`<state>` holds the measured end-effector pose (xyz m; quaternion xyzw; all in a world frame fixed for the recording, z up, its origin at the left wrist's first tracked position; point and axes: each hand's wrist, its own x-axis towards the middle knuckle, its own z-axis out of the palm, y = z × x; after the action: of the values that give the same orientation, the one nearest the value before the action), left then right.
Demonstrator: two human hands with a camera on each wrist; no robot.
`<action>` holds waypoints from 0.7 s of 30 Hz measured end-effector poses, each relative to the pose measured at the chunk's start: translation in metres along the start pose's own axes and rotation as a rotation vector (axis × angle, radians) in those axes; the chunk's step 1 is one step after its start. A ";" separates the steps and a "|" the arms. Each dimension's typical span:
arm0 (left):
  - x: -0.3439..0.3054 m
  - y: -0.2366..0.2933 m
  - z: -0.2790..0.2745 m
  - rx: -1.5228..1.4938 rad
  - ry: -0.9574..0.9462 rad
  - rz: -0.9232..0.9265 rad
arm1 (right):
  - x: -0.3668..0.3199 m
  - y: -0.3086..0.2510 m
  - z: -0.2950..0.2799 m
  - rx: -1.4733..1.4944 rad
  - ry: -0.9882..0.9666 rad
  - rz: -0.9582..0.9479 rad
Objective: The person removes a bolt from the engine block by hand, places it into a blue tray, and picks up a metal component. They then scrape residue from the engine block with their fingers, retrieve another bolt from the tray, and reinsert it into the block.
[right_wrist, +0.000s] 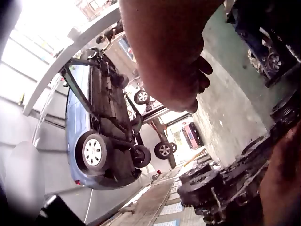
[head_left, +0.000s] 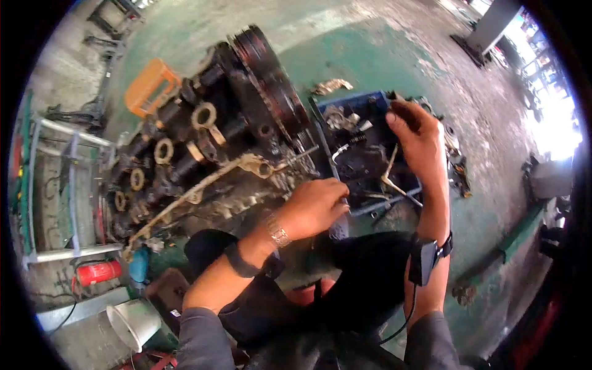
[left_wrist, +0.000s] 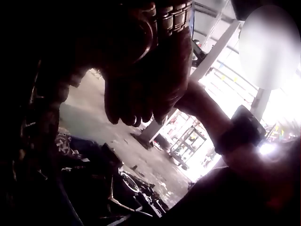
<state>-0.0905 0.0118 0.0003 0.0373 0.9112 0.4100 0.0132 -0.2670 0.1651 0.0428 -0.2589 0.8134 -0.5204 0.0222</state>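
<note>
My left hand (head_left: 314, 209), its fingers loosely bent and no object visible in them, hangs between the greasy engine block (head_left: 237, 132) and the blue tray (head_left: 351, 98). In the left wrist view, this left hand (left_wrist: 146, 89) is dark, with fingertips pointing down. My right hand (head_left: 422, 135) is raised over the tray's right side, thumb and fingers curved, with no object showing between them. From the right wrist, the right hand (right_wrist: 174, 80) appears mostly from its back. Inside the tray lie a T-shaped tool (head_left: 388, 179), a white hooked piece (head_left: 338, 154) and small metal parts.
A thin metal rod (head_left: 299, 158) sticks out from the block toward the tray. An orange crate (head_left: 152, 87) stands behind it. At left are a metal frame (head_left: 74, 135), a red fire extinguisher (head_left: 98, 272) and a white bucket (head_left: 132, 324). A blue car (right_wrist: 89, 117) is farther off.
</note>
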 end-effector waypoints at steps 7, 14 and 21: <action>-0.014 -0.001 -0.022 0.137 -0.127 -0.123 | 0.019 0.049 0.006 -0.275 -0.118 -0.002; -0.032 -0.010 -0.032 0.136 0.002 -0.052 | 0.021 0.074 0.020 -0.194 -0.207 0.155; -0.034 -0.006 -0.043 0.113 0.007 -0.095 | 0.023 0.107 0.034 -0.220 -0.278 0.198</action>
<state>-0.0597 -0.0273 0.0241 -0.0067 0.9336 0.3572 0.0275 -0.3191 0.1615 -0.0588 -0.2479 0.8760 -0.3828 0.1569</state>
